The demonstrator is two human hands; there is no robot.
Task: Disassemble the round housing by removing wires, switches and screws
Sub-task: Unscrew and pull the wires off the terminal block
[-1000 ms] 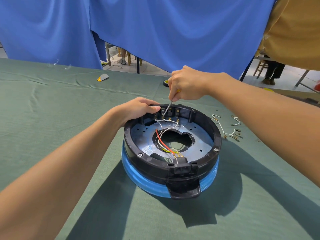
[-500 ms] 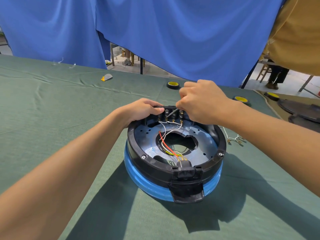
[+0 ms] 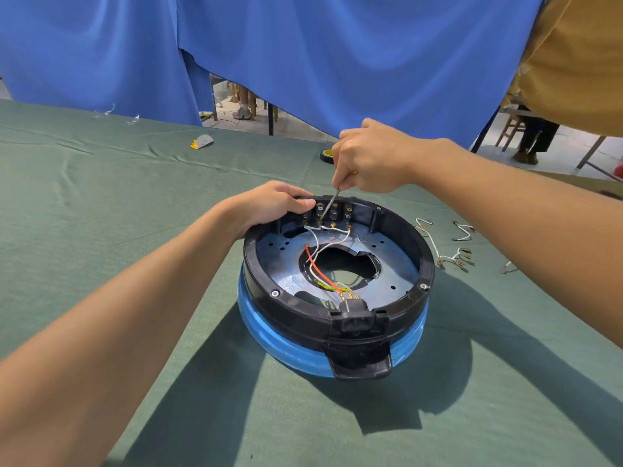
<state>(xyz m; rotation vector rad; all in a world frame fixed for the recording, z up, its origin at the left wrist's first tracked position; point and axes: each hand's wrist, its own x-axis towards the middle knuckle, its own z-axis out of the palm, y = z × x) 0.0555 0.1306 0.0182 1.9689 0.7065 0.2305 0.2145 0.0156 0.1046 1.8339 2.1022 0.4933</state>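
The round housing (image 3: 418, 291), a black ring over a blue band, lies upside down on the green cloth. White, red and yellow wires (image 3: 315, 261) run from a row of switches (image 3: 333, 212) at the far rim to a black socket (image 3: 357, 316) at the near rim. My left hand (image 3: 269, 203) grips the far-left rim beside the switches. My right hand (image 3: 369, 156) holds a thin screwdriver (image 3: 330, 205) with its tip down at the switch terminals.
Loose white wires with brass terminals (image 3: 448, 254) lie on the cloth to the right of the housing. A tape roll (image 3: 326, 155) and a small grey-yellow piece (image 3: 202, 142) lie farther back. Blue curtain hangs behind; a person in a tan top stands at the upper right.
My right hand has lifted from low over the switches and now holds the screwdriver steeply, tip on the terminals. My left hand stays on the rim.
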